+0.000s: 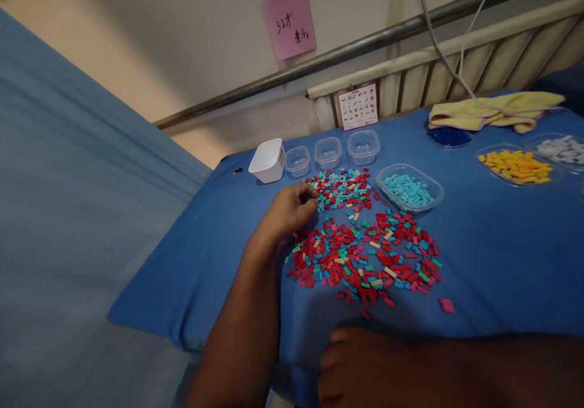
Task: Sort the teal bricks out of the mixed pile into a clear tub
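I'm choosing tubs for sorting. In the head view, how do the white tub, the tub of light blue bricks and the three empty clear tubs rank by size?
Largest to smallest:
1. Tub of light blue bricks
2. White tub
3. Three empty clear tubs, which look much alike; the left one seems slightly smaller, but that is unsure.

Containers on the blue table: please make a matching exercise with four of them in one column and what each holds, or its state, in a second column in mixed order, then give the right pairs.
Column 1
1. White tub
2. Oval dish
3. Right tray
4. Small clear cup

Column 2
A. yellow pieces
B. light blue pieces
C. empty
D. turned upside down

Pairs: 1-D, 2-B, 3-A, 4-C
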Demonstrator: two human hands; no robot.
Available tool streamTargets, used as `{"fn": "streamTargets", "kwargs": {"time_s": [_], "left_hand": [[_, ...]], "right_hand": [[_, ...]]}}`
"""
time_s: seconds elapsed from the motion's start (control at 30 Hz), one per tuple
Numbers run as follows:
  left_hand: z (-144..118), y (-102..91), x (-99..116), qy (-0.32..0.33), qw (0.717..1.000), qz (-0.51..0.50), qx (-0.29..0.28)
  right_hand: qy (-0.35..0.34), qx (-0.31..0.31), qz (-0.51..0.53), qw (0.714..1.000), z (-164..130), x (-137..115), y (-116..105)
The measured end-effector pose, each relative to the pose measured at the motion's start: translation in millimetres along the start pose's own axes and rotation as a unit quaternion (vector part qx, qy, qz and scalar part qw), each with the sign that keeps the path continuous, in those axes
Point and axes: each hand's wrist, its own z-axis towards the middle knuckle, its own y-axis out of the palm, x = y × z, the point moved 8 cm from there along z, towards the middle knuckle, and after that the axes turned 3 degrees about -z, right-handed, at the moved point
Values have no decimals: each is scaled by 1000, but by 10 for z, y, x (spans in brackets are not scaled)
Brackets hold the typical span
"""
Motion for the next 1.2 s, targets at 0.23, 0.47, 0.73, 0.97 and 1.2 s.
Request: {"fn": "streamTargets", "kwargs": {"time_s": [0.23, 0.47, 0.73, 0.97, 1.2], "left_hand": [[309, 568, 704, 93, 986, -133, -28], [586, 794, 1164, 158, 978, -133, -24], [229, 32, 245, 31, 992, 116, -45], [77, 211, 14, 34, 975, 188, -114], [68, 264, 123, 8, 965, 236, -117]], "right_hand": [[5, -34, 7, 999, 22, 60, 139], [24, -75, -1, 997, 50, 136, 287], [0, -17, -17, 1000, 51, 57, 60], [-5, -31, 15, 999, 0, 55, 129], [-5, 8, 30, 1000, -56, 38, 80]]}}
